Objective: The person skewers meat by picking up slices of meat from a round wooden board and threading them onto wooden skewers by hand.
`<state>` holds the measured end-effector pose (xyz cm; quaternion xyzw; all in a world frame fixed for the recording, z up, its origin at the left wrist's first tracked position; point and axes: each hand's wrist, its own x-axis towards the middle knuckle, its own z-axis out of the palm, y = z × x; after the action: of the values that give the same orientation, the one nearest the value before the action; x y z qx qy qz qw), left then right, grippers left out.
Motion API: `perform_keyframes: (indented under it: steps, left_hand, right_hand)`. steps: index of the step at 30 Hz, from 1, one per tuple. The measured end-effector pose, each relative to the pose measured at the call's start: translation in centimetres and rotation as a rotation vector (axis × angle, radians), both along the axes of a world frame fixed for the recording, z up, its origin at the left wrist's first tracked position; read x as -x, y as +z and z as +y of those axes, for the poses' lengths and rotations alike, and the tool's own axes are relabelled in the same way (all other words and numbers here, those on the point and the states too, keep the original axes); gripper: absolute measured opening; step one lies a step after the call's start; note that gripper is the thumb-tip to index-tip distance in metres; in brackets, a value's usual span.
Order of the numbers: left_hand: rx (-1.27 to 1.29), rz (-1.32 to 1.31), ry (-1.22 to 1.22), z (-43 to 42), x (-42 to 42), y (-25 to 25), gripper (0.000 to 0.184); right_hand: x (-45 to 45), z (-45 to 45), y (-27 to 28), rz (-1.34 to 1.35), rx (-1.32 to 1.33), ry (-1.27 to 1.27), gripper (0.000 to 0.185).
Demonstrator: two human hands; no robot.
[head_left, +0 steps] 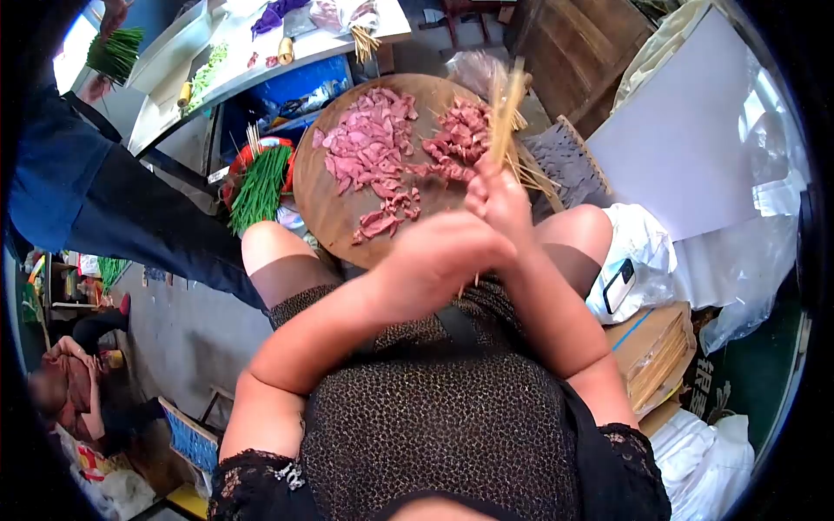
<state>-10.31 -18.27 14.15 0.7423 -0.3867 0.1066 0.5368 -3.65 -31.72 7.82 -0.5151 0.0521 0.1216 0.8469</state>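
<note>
My right hand (502, 204) is closed around a bundle of bamboo skewers (504, 117) that points up and away from me, its top blurred by motion. Just below and left of it, my left hand (447, 260) is smeared by motion, and its fingers cannot be made out. A few thin tips show beneath the hands. Beyond them stands a round wooden chopping board (317, 195). Slices of raw meat (369, 139) are spread on its left and middle, and threaded meat (460, 130) lies at the right with skewer ends sticking out over the rim.
Left of the board are green vegetable stalks (263, 187) with skewers. A white table (382, 22) at the back carries chopped greens. A phone (619, 285) lies on a white plastic bag (651, 234) at my right. One person (130, 191) stands at left; another (78, 382) sits farther off.
</note>
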Motion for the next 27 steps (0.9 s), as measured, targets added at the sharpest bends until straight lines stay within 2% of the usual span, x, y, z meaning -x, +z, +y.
perform_keyframes:
  steps: [1,2,3,5,7,9,11,13,15,17,18,19,20,21,23,25,27]
  left_hand:
    - [0.131,0.193,0.093,0.9,0.8,0.1,0.013]
    - [0.469,0.367,0.165,1.6,0.8,0.1,0.015]
    - [0.557,0.334,0.303,2.8,0.1,1.1,0.020]
    - [0.760,0.425,0.408,5.7,-1.0,2.2,0.019]
    - [0.609,0.438,0.467,6.9,-2.4,1.3,0.021]
    - [0.586,0.575,0.466,5.9,-3.2,-0.8,0.021]
    - [0.590,0.619,0.477,5.3,-3.9,-3.9,0.020]
    - [0.628,0.619,0.494,5.1,-4.5,-5.5,0.020]
    - [0.648,0.632,0.535,5.5,-4.9,-6.5,0.020]
    - [0.586,0.668,0.540,6.6,-5.5,-7.8,0.022]
    - [0.506,0.699,0.531,7.5,-6.5,-9.7,0.023]
    - [0.426,0.729,0.522,8.3,-7.4,-11.5,0.023]
    - [0.147,0.711,0.583,8.7,-8.0,-12.6,0.025]
    - [0.147,0.714,0.588,8.4,-9.0,-13.7,0.025]
    - [-0.116,0.837,0.457,6.2,-10.5,-15.3,0.030]
    - [-0.016,1.124,0.437,3.0,-11.4,-15.1,0.035]
    - [-0.064,1.039,0.498,1.7,-13.2,-18.0,0.042]
  right_hand:
    - [-1.2,-0.6,-0.5,0.181,-0.069,-0.118,0.034]
    - [-2.5,-2.1,-1.0,0.167,-0.153,-0.158,0.032]
    - [-3.4,-3.7,-1.5,0.150,-0.238,-0.199,0.030]
    - [-3.6,-5.8,-1.3,0.022,-0.299,-0.102,0.025]
    - [-1.6,-4.9,0.3,0.081,-0.054,0.048,0.020]
    - [1.0,-2.4,0.0,-0.053,0.167,0.261,0.026]
    - [2.6,-0.7,-2.8,-0.279,0.193,0.456,0.032]
    - [4.4,0.4,-3.9,-0.048,0.045,0.531,0.029]
    - [4.5,-0.4,-4.0,0.024,0.168,0.674,0.026]
    - [2.9,-0.8,-4.8,0.001,0.280,0.508,0.022]
    - [1.6,-1.3,-5.8,0.002,0.241,0.329,0.020]
    - [0.4,-2.1,-4.2,-0.012,0.231,0.210,0.017]
    - [-1.4,-3.0,-4.2,-0.004,0.181,0.127,0.016]
    - [-2.9,-3.9,-3.7,-0.038,0.196,0.074,0.015]
    - [-5.7,-5.4,-4.3,-0.066,0.213,0.024,0.014]
    - [-7.6,-6.8,-6.0,-0.095,0.310,0.082,0.018]
    - [-8.1,-6.8,-8.2,-0.194,0.507,0.024,0.022]
